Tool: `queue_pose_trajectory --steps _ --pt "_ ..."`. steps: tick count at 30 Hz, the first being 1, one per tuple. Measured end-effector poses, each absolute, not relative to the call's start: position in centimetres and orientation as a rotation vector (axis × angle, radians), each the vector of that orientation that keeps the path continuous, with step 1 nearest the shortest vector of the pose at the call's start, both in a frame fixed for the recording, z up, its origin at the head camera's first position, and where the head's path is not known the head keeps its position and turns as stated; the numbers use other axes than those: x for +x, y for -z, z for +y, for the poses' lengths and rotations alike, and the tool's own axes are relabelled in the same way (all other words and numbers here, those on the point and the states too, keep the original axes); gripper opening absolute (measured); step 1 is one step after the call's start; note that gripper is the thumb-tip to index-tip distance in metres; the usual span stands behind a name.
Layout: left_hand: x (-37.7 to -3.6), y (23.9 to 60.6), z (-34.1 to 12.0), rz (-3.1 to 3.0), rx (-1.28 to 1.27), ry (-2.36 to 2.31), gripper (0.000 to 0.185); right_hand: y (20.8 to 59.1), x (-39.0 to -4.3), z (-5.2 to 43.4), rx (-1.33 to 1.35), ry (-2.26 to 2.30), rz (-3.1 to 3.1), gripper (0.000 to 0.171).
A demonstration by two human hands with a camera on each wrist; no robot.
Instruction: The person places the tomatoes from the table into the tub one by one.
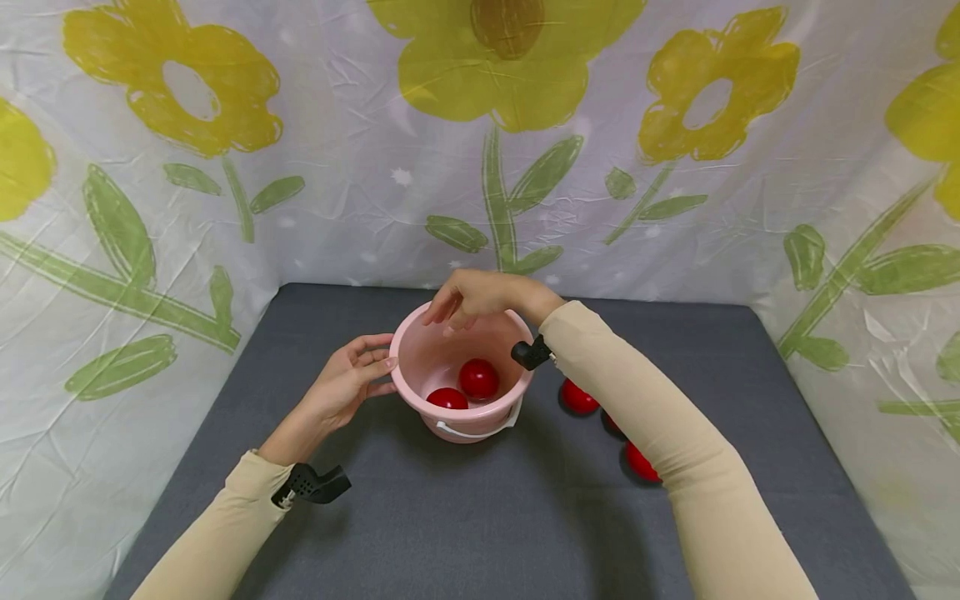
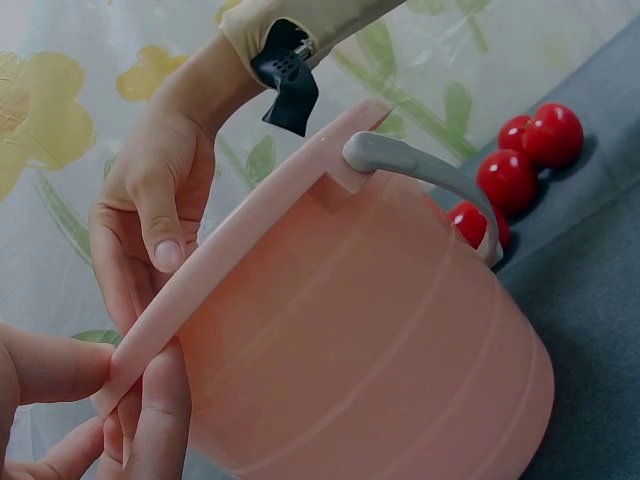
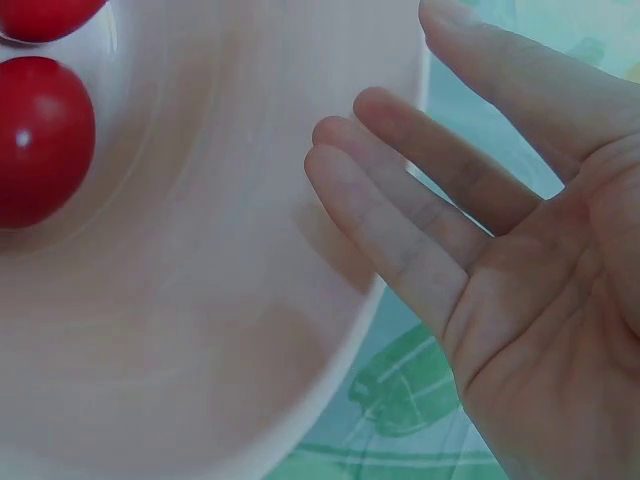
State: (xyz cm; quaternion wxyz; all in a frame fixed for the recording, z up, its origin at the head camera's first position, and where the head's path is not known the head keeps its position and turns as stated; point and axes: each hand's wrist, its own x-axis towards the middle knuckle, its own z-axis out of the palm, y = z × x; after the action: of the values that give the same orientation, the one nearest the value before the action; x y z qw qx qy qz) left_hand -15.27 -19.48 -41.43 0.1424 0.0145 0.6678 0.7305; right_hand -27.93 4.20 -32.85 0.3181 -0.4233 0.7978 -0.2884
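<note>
A pink bucket with a white handle stands mid-table on the grey cloth. Two red balls lie inside it, and the right wrist view shows them at the bucket's floor. My left hand pinches the bucket's left rim. The left wrist view shows thumb and fingers on either side of the bucket's rim. My right hand hovers over the bucket's far rim. It holds nothing, its fingers straight and spread.
Three more red balls lie on the grey table to the right of the bucket, partly behind my right forearm. A white sheet printed with yellow flowers walls the table on the back and both sides.
</note>
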Motion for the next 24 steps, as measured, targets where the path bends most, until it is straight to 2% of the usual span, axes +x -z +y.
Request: queue_pose_trajectory --steps 14,24 --pt "-15.3 41.4 -19.5 1.947 0.054 -2.097 0.054 29.3 -28.2 7.1 -1.103 0.847 2.179 0.035" --pt "-15.3 41.6 -19.4 1.95 0.047 -2.104 0.053 29.4 -28.2 11.9 -0.992 0.91 2.225 0.039"
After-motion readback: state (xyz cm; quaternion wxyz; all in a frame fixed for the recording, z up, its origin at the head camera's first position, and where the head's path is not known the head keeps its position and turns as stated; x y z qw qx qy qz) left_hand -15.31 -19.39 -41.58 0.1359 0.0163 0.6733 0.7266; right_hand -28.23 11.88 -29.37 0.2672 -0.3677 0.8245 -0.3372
